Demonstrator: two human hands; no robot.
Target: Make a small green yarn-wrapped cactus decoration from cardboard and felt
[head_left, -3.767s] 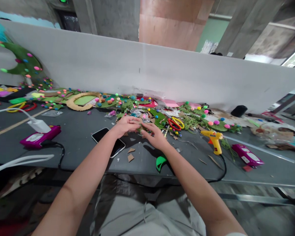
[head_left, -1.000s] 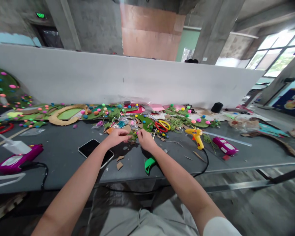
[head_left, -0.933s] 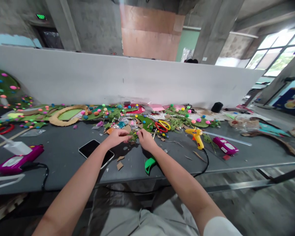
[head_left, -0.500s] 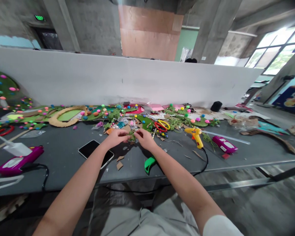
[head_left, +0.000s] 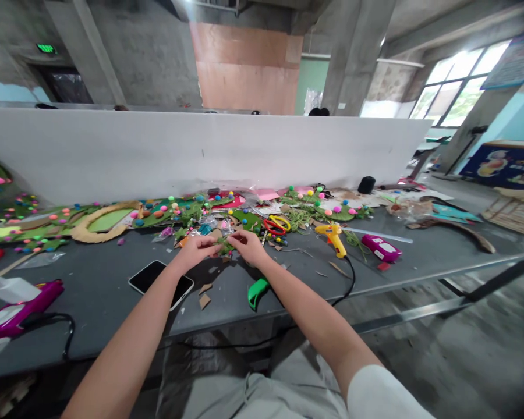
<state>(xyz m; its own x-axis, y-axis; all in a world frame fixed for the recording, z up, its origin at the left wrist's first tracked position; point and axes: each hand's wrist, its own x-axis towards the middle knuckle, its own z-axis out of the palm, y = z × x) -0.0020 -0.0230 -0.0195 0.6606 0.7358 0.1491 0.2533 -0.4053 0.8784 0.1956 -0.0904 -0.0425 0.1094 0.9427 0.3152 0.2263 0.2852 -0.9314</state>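
Observation:
Both hands meet over the middle of the grey table, pinching a small green piece [head_left: 225,247] that looks like yarn or felt; its exact kind is too small to tell. My left hand [head_left: 196,250] closes on its left side, thumb and fingers together. From the other side my right hand [head_left: 245,245] grips it with bent fingers. Just beyond lie red-and-yellow scissors [head_left: 276,226] among coloured pom-poms and green scraps. A smartphone [head_left: 159,282] lies under my left forearm. Close to my right forearm is a green plastic tool [head_left: 257,293], partly covered by the arm.
A yellow glue gun [head_left: 333,237] with a black cord lies to the right, beside a purple power strip [head_left: 381,248]. Another purple power strip [head_left: 24,308] sits at the left. A cardboard ring [head_left: 107,222] and pom-pom decorations line the back, before a white partition [head_left: 157,148].
The view has turned slightly to the right and tilted up, so the table items appear shifted left. Both hands stay together on the green piece, with the fingers moving only a little.

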